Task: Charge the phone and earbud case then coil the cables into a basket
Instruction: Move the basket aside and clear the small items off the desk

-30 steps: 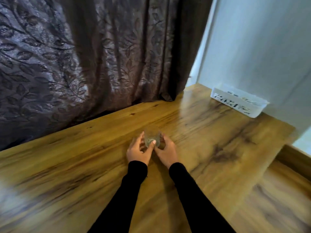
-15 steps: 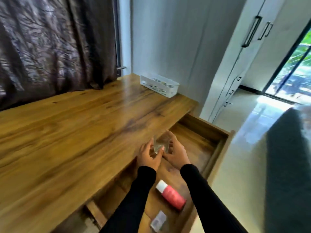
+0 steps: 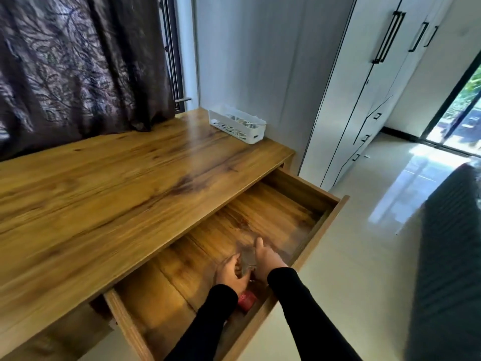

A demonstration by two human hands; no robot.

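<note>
Both arms enter from the bottom of the frame in black sleeves and converge at lower centre. The left hand [image 3: 230, 273] sits lower and to the left, fingers curled toward the right hand. The right hand [image 3: 268, 259] lies just beside it, slightly higher, thumb raised and pointing toward the top of the frame. Together they pinch a small blurred clear item [image 3: 247, 257] between them, each grip closing on it from its own side. Both wrists are straight.
</note>
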